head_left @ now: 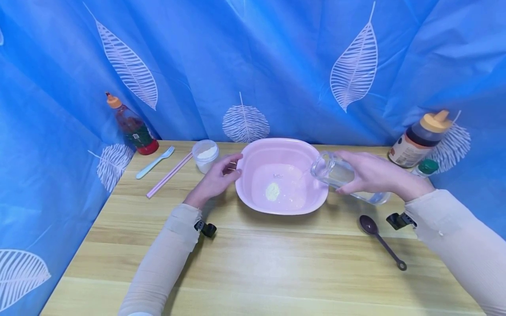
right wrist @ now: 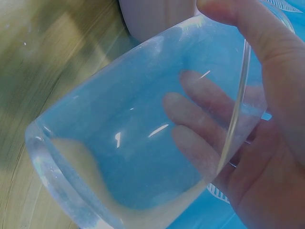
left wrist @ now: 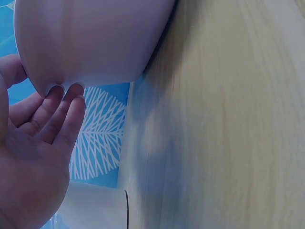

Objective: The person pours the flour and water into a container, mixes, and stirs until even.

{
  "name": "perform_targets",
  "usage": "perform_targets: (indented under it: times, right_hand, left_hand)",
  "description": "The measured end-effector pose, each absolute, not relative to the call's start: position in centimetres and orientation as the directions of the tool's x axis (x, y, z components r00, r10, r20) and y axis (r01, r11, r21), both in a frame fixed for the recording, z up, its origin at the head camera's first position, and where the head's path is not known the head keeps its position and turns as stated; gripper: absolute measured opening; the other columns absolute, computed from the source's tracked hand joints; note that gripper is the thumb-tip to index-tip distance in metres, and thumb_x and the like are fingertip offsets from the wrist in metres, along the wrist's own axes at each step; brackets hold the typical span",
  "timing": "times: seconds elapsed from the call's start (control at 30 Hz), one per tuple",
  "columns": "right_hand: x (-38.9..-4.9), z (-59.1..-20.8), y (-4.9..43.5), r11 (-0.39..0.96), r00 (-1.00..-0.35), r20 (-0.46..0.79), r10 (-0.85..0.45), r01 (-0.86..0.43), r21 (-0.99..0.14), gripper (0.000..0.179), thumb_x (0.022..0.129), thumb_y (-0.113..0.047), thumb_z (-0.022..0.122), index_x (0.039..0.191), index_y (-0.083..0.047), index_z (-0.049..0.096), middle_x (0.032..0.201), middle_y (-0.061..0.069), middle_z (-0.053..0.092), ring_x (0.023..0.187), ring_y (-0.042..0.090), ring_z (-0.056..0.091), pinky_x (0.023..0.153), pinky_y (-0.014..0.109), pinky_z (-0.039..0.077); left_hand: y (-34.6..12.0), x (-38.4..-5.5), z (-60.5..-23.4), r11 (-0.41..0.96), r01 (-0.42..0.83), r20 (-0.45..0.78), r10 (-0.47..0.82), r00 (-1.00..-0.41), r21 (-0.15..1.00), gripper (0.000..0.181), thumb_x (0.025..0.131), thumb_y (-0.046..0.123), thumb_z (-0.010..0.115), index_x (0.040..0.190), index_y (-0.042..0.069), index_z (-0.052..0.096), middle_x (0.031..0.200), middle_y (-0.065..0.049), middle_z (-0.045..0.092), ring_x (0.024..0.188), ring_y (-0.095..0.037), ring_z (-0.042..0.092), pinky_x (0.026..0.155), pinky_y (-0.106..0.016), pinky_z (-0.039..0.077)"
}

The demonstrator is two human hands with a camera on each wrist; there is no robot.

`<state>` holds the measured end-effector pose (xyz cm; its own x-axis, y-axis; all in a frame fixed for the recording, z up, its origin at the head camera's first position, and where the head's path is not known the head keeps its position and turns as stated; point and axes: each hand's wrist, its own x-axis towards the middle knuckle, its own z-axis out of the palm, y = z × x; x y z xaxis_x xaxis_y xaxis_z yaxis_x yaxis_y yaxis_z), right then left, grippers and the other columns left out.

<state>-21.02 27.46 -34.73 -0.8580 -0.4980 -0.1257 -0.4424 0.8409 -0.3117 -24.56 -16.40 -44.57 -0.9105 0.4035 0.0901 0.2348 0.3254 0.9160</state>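
A pink plastic basin [head_left: 284, 210] stands on the table with a pale yellow powder patch [head_left: 272, 192] and some clear liquid on its bottom. My left hand [head_left: 216, 179] holds the basin's left edge, fingertips against the outer wall [left wrist: 95, 43]. My right hand [head_left: 369, 173] grips a clear glass jar [head_left: 336, 172], tipped on its side with its mouth over the basin's right rim. From the mouth a thin stream of clear liquid falls into the basin. In the right wrist view, the fingers show through the jar's glass [right wrist: 128, 119], and a little liquid lies along its lower side.
Left of the basin are a small jar of white powder [head_left: 206, 159], pink chopsticks [head_left: 170, 174], a light-blue fork [head_left: 155, 162] and a red sauce bottle [head_left: 136, 129]. A dark spoon [head_left: 381, 241], a dark sauce bottle [head_left: 413, 147] and a green-capped container [head_left: 427, 167] are at the right. Blue curtain [head_left: 284, 74] hangs behind.
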Motion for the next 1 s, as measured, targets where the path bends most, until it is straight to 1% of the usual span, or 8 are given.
perform_targets:
  times: [0.13, 0.27, 0.43, 0.57, 0.83, 1.0]
  right_hand:
    - [-21.08, -34.67, 27.45, 0.837, -0.856, -0.126, -0.501, -0.442, -0.322, 0.093, 0.079, -0.037, 0.096, 0.154, -0.008, 0.05, 0.123, 0.01, 0.072, 0.094, 0.022, 0.063, 0.075, 0.034, 0.051]
    - [-21.11, -34.62, 27.41, 0.837, -0.856, -0.131, -0.5, -0.439, -0.326, 0.091, 0.079, -0.039, 0.096, 0.154, -0.01, 0.051, 0.122, 0.008, 0.072, 0.094, 0.021, 0.063, 0.075, 0.034, 0.05]
    - [-21.12, -34.59, 27.36, 0.841, -0.858, -0.128, -0.497, -0.44, -0.316, 0.095, 0.078, -0.04, 0.096, 0.155, -0.008, 0.05, 0.126, 0.011, 0.072, 0.096, 0.022, 0.064, 0.077, 0.036, 0.051]
    - [-21.14, -34.58, 27.32, 0.843, -0.86, -0.121, -0.496, -0.443, -0.307, 0.099, 0.077, -0.041, 0.097, 0.156, -0.008, 0.049, 0.125, 0.012, 0.072, 0.095, 0.022, 0.064, 0.075, 0.036, 0.05]
    - [-21.12, -34.52, 27.37, 0.841, -0.857, -0.119, -0.501, -0.449, -0.302, 0.096, 0.077, -0.038, 0.096, 0.156, -0.009, 0.049, 0.127, 0.013, 0.072, 0.095, 0.024, 0.064, 0.074, 0.035, 0.049]
    - [-21.08, -34.63, 27.44, 0.834, -0.856, -0.109, -0.505, -0.452, -0.316, 0.096, 0.077, -0.037, 0.097, 0.156, -0.009, 0.05, 0.126, 0.011, 0.072, 0.094, 0.023, 0.063, 0.074, 0.035, 0.049]
  left_hand:
    - [-16.39, -24.64, -44.53, 0.335, 0.234, 0.086, 0.401, -0.912, 0.913, 0.058, 0.105, 0.014, 0.064, 0.159, 0.001, 0.048, 0.154, -0.023, 0.056, 0.134, -0.043, 0.062, 0.119, -0.056, 0.049]
    - [-16.43, -24.76, -44.55, 0.335, 0.227, 0.079, 0.402, -0.912, 0.914, 0.058, 0.105, 0.014, 0.064, 0.16, 0.001, 0.049, 0.154, -0.023, 0.057, 0.135, -0.043, 0.062, 0.12, -0.056, 0.049]
    - [-16.5, -24.88, -44.69, 0.331, 0.218, 0.072, 0.402, -0.913, 0.918, 0.058, 0.105, 0.014, 0.064, 0.16, 0.003, 0.049, 0.154, -0.022, 0.056, 0.135, -0.042, 0.062, 0.119, -0.056, 0.049]
    - [-16.5, -24.85, -44.68, 0.328, 0.223, 0.077, 0.403, -0.912, 0.918, 0.057, 0.105, 0.014, 0.064, 0.159, 0.002, 0.049, 0.153, -0.022, 0.057, 0.134, -0.042, 0.063, 0.119, -0.056, 0.049]
    - [-16.44, -24.94, -44.85, 0.297, 0.221, 0.088, 0.402, -0.912, 0.929, 0.057, 0.105, 0.01, 0.063, 0.159, -0.001, 0.048, 0.153, -0.025, 0.055, 0.134, -0.044, 0.062, 0.119, -0.057, 0.048]
    - [-16.42, -24.94, -44.85, 0.297, 0.215, 0.083, 0.4, -0.913, 0.93, 0.057, 0.105, 0.011, 0.063, 0.159, -0.001, 0.048, 0.154, -0.025, 0.056, 0.135, -0.044, 0.061, 0.119, -0.057, 0.048]
